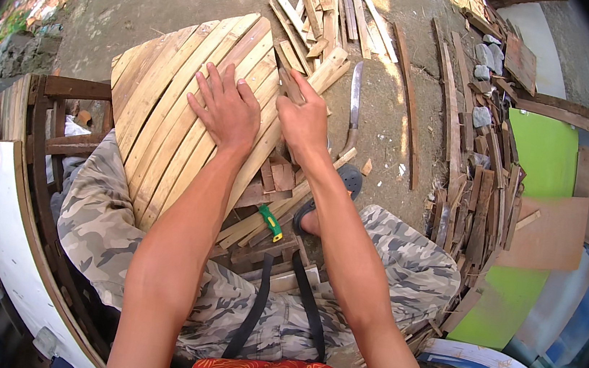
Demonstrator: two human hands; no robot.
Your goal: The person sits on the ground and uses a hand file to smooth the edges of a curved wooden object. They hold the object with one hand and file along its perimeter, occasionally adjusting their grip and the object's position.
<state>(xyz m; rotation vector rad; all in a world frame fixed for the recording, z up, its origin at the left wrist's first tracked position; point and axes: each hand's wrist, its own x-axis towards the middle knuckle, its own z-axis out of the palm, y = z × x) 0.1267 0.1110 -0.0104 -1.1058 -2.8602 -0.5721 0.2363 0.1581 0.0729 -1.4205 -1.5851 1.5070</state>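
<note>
A panel of pale wooden slats (165,111), laid side by side, leans across my left thigh. My left hand (229,107) lies flat on the slats with its fingers spread. At the panel's right edge, my right hand (303,123) is closed around a brown piece of wood (289,87), its index finger stretched along it. My palm hides part of that piece. A machete (355,96) with a wooden handle lies on the ground right of my right hand. Between my legs, a tool's green and yellow handle (270,223) rests among wood scraps.
Loose wooden strips (328,13) lie heaped on the ground ahead. A long pile of scrap wood (481,169) runs along the right, beside green boards (541,157). On the left stand a dark wooden frame (76,89) and a white board (19,240). My sandal (350,179) is near the machete.
</note>
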